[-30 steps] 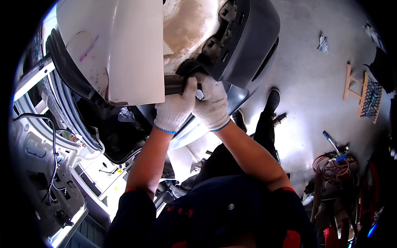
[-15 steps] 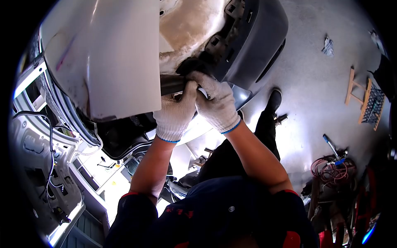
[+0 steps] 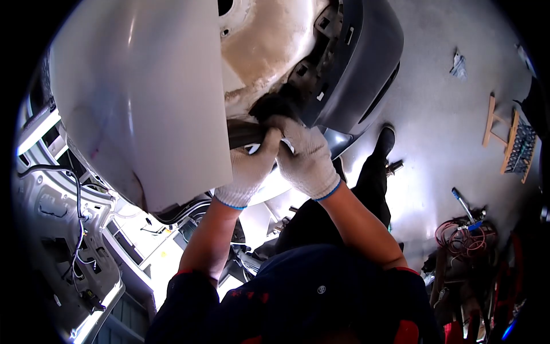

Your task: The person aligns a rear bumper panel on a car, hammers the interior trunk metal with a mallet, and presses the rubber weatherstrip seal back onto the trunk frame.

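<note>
Grey floor [image 3: 429, 143]; gloved hands [image 3: 307, 157] together.

Prob. auto workshop, car body panel [image 3: 143, 109], dark bumper [image 3: 364, 74], stripped door w/ loose wiring [image 3: 79, 223], coiled hose [image 3: 465, 236] on grey concrete-like flr [image 3: 427, 149]

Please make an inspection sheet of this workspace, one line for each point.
Surface: smooth grey floor, bright reflections.
Things in work: glossy white curved body panel; dark grey plastic bumper; between them, pale metal with brown marks.
Clutter: wooden frame with dark grid, crumpled grey-and-white piece, both on the floor.
Hands: left and right, in white knitted gloves with blue cuffs, close together at the dark strip between panel and bumper; grip unclear.
Cables: dark cable along a bare metal frame at left; reddish coiled hose at right.
Surroundings: dark shoe near bumper; right edge too dark to judge.
</note>
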### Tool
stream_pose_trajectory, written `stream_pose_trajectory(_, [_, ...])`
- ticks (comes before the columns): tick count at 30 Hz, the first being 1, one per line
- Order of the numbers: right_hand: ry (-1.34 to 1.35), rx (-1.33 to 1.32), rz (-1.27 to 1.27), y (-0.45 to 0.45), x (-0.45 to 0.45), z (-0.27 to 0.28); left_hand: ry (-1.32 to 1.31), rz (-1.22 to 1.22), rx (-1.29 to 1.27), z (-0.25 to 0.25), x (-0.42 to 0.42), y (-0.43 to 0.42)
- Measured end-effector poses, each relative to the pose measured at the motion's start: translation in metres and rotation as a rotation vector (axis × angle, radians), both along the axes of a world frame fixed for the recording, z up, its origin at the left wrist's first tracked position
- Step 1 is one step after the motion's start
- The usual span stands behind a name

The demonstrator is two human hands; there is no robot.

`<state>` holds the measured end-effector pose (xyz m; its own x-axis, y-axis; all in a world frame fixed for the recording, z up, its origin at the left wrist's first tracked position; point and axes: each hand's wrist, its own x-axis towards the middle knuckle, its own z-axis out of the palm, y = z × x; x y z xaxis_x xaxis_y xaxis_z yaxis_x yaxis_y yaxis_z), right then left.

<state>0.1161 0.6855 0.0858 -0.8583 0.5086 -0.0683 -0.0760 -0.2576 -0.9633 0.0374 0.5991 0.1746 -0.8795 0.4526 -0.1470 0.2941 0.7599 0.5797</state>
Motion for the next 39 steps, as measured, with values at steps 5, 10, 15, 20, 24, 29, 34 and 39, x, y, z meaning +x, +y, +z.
stream_pose_trajectory(5, [-0.074, 0.078, 0.031, 0.006, 0.003, 0.005, 0.11, -0.111, -0.102, 0.008, 0.0, 0.013])
stream_pose_trajectory(10, [-0.112, 0.082, -0.02, 0.004, 0.001, 0.006, 0.099, -0.114, -0.175, 0.014, 0.002, 0.019])
stream_pose_trajectory(15, [-0.184, 0.058, 0.023, 0.002, 0.001, 0.002, 0.12, -0.084, -0.201, 0.013, 0.001, 0.018])
stream_pose_trajectory(20, [-0.23, 0.133, 0.005, -0.002, -0.001, -0.003, 0.112, -0.073, -0.201, 0.018, -0.003, 0.023])
stream_pose_trajectory(24, [-0.202, 0.259, -0.084, -0.027, 0.0, -0.032, 0.304, -0.252, -0.45, 0.022, -0.005, 0.018])
stream_pose_trajectory(29, [-0.234, 0.529, -0.101, -0.025, -0.002, -0.041, 0.514, -0.542, -0.608, 0.015, -0.028, -0.006])
stream_pose_trajectory(34, [-0.262, 0.553, -0.061, -0.014, 0.0, -0.035, 0.15, -0.398, -0.377, 0.005, -0.016, 0.003])
stream_pose_trajectory(39, [-0.303, 0.615, -0.122, -0.021, -0.006, -0.035, 0.135, -0.092, 0.295, -0.056, -0.013, 0.013])
